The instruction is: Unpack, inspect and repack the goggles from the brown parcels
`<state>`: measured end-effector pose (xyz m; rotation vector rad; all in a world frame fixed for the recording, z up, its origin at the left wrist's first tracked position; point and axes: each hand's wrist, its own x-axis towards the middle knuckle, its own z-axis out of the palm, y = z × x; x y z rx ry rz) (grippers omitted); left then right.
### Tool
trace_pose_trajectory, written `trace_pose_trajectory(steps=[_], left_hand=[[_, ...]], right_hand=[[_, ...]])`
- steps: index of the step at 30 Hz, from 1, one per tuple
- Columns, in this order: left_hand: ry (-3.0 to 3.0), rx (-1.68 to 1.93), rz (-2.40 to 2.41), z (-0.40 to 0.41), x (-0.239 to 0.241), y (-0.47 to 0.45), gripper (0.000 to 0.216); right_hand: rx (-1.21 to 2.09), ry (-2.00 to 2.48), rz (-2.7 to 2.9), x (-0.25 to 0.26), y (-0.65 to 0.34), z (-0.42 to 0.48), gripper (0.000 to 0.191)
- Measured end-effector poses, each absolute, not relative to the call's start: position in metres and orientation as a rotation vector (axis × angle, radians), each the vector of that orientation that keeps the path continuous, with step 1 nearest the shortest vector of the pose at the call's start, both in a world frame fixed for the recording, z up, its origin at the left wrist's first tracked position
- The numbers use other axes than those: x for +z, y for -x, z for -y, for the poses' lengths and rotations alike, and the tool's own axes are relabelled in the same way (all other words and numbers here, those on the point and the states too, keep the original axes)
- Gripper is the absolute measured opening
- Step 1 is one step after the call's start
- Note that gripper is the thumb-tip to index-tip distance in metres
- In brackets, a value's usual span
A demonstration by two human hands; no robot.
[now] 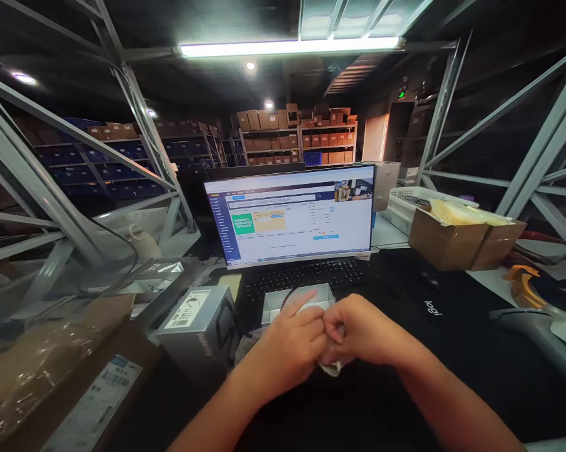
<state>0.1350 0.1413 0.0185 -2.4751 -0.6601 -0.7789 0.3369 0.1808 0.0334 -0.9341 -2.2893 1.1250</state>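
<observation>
In the head view, my left hand point(294, 342) and my right hand point(355, 329) meet at the middle of the desk, fingers curled toward each other. Between and below them shows a small crumpled piece of clear plastic wrapping point(332, 368), pinched by both hands. What is inside it, if anything, is hidden by my fingers. The left index finger sticks out, blurred. Just behind the hands lies an open light-grey box point(272, 301), partly covered by them. Left of my left hand stands a closed grey product box point(195, 339) with a white label on top.
A monitor point(292, 220) and black keyboard point(259, 282) stand behind the open box. On the right are a black desk mat point(466, 333), a mouse point(428, 279), cardboard boxes point(445, 242) and a tape dispenser point(527, 285). A larger labelled carton point(89, 402) sits front left.
</observation>
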Motion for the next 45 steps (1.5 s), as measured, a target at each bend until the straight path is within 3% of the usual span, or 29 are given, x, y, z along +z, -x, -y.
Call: trace_pose_trajectory(steps=[3, 8, 15, 24, 30, 37, 45], left_hand=[[2.366, -0.825, 0.656, -0.144, 0.018, -0.134, 0.014], [2.378, -0.918, 0.703, -0.136, 0.032, -0.126, 0.009], [2.452, -1.063, 0.740, -0.132, 0.035, -0.123, 0.013], [2.529, -1.286, 0.788, -0.130, 0.047, -0.111, 0.015], [2.544, -1.274, 0.791, -0.130, 0.049, -0.105, 0.016], [2.546, -1.229, 0.775, -0.130, 0.051, -0.103, 0.015], [2.641, -1.162, 0.767, -0.136, 0.045, -0.106, 0.015]], right_hand=[[1.061, 0.895, 2.238, 0.032, -0.333, -0.180, 0.040], [1.476, 0.537, 2.229, 0.042, -0.365, -0.201, 0.058], [1.449, 0.508, 2.110, 0.049, -0.388, -0.218, 0.063], [1.177, 0.786, 1.398, 0.055, -0.408, -0.232, 0.056], [1.006, 0.978, 1.520, 0.048, -0.410, -0.230, 0.059], [0.677, 1.051, 1.651, 0.050, -0.414, -0.227, 0.029], [0.191, 1.341, 1.657, 0.057, -0.397, -0.202, 0.025]])
